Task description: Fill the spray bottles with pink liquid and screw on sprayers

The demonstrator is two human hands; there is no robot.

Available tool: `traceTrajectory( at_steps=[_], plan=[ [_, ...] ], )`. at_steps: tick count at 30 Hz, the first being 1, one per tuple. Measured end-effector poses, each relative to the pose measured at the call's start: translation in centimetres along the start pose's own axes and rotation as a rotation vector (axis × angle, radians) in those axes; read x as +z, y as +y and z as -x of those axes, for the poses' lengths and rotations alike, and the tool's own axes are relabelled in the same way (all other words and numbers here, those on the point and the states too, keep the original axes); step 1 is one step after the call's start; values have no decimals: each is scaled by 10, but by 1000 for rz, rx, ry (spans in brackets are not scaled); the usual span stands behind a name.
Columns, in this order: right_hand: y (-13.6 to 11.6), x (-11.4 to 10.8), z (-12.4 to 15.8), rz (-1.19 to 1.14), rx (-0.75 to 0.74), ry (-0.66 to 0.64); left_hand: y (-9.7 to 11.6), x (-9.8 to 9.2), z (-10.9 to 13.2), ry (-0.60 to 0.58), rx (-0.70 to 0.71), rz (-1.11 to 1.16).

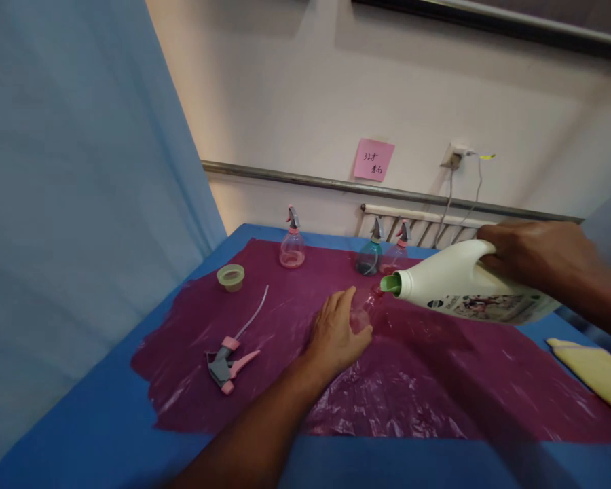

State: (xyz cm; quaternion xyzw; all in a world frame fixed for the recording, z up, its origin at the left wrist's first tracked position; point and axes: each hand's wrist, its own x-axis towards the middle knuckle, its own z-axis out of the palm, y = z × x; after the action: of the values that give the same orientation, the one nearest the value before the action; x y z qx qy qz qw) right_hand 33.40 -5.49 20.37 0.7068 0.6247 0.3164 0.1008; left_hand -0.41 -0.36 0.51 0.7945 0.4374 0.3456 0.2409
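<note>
My left hand (336,333) curves round the side of a clear bottle (361,316) that has no spray head on. Much of this bottle is hidden by the hand or blends into the purple sheet. With my right hand (532,255) I grip a large pale jug (448,282) by its handle. The jug lies tilted to the left, and its green spout (390,284) is at the clear bottle's mouth. Whether liquid is flowing I cannot tell. To the left, a loose grey and pink spray head (224,367) with a thin tube rests on the sheet.
A purple plastic sheet (265,407) covers part of the blue table (96,407). Behind stand a pink spray bottle (292,251), a teal one (369,258) and another pink one (396,257). A pale cap (231,277) sits at left, a folded yellow cloth (595,373) at right.
</note>
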Motion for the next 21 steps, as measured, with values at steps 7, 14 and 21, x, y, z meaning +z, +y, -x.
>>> traceTrajectory(
  at_steps=[7, 14, 21],
  plan=[
    [-17, 33, 6, -161, 117, -23, -1, -3, -1, 17, -71, 40],
    [-20, 66, 14, -624, 369, 28, -4, -5, -4, 0, -160, 111],
    [-42, 116, 33, -1289, 921, 184, -4, -3, -8, -18, -232, 134]
  ],
)
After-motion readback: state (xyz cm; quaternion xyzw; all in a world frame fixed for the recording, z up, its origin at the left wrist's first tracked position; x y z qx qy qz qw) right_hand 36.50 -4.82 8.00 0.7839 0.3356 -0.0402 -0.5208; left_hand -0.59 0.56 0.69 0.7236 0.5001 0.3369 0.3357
